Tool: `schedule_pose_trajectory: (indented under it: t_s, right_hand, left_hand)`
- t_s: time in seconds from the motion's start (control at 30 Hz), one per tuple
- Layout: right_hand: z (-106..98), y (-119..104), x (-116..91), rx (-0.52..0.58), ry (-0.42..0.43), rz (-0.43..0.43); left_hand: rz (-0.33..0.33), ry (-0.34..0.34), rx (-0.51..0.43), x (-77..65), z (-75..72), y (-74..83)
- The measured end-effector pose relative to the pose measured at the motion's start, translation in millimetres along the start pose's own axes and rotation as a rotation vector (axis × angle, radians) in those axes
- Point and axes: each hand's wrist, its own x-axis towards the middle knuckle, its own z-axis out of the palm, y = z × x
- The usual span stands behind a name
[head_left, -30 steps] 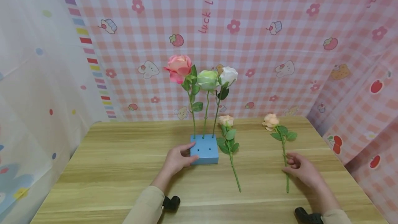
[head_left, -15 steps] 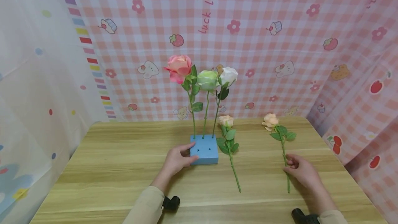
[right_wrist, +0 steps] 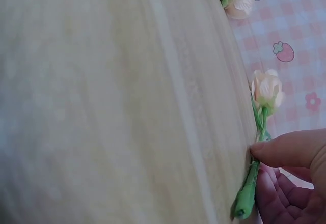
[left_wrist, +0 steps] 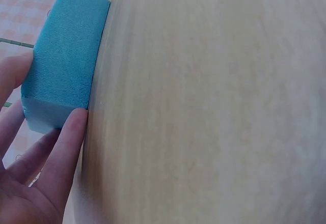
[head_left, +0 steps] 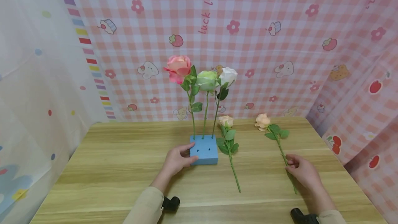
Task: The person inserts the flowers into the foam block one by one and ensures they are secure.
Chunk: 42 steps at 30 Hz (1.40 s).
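My left hand (head_left: pixel 176 159) grips the left end of a blue foam block (head_left: pixel 209 157), thumb at the near side and fingers at the far side. In the left wrist view its fingertips (left_wrist: pixel 76 119) press the block's end. Three flowers stand upright in the block's back row: a pink rose (head_left: pixel 178 68), a green rose (head_left: pixel 207 80) and a white rose (head_left: pixel 228 76). Two holes show in front of them. At the right, my right hand (head_left: pixel 304 171) pinches the green stem of a peach rose (head_left: pixel 263 121) between thumb and fingers; the stem slants across the tabletop.
Between block and right hand, a second peach rose (head_left: pixel 226 121) lies on the wooden table (head_left: pixel 124 168), its stem toward me. A pink checked cloth (head_left: pixel 130 44) hangs behind the table, with a pale curtain (head_left: pixel 37 78) at the left.
The right-hand peach rose has swung, its bloom moving left and its stem end right. My left hand and the block stay in place.
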Motion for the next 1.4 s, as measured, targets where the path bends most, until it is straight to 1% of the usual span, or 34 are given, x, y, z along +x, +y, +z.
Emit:
schedule_pose_trajectory:
  t_s: [0.37, 0.67, 0.97, 1.23, 1.4]
  right_hand:
    - [-0.5, -0.2, -1.3, 0.001, 0.010, -0.004]
    - [1.5, -2.7, -2.3, 0.039, 0.017, 0.002]
    - [4.0, -5.1, -2.6, 0.002, 0.025, -0.023]
    - [2.3, -7.2, -1.1, 0.019, 0.000, 0.031]
    - [-0.1, -5.5, 0.7, 0.050, -0.009, 0.033]
  left_hand:
    - [-0.001, 0.003, 0.000, -0.9, 0.1, 0.8]
    - [-0.007, 0.003, -0.008, -0.6, 0.2, 0.2]
    - [-0.007, -0.002, -0.009, -0.5, 0.1, -0.8]
    - [-0.010, 0.000, 0.001, -0.2, 0.3, 0.1]
    - [-0.005, 0.001, 0.005, -0.2, 0.2, 0.7]
